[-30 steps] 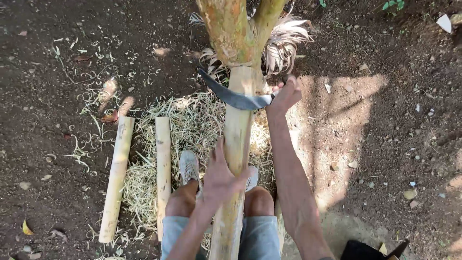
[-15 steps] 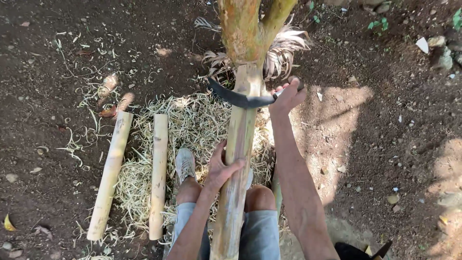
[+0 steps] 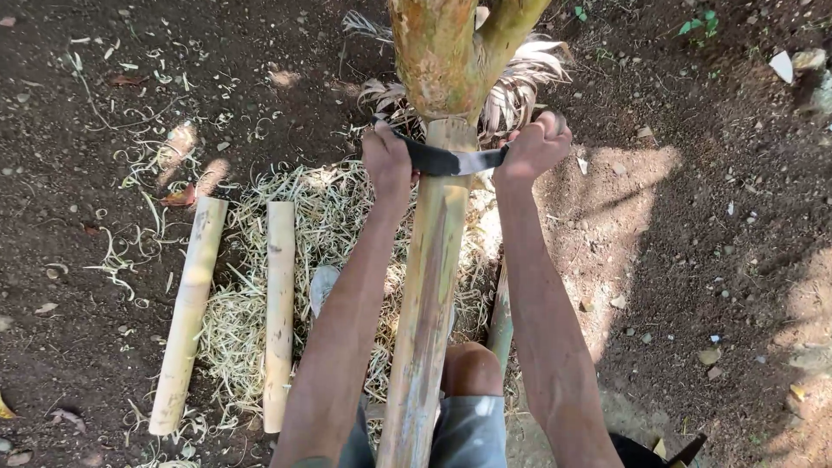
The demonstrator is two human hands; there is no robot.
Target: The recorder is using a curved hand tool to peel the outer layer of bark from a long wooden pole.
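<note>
My bamboo pole (image 3: 426,286) runs from between my knees up to a rough, brown-sheathed stalk (image 3: 438,52). I hold a dark curved blade (image 3: 452,160) across it near the top, left hand (image 3: 387,162) clenched on one end, right hand (image 3: 533,147) on the other. Below my hands the pole looks scraped pale and smooth; I judge this one well along. Left of my left arm lie two finished peeled lengths (image 3: 189,312) on a bed of stringy shavings (image 3: 238,303).
</note>
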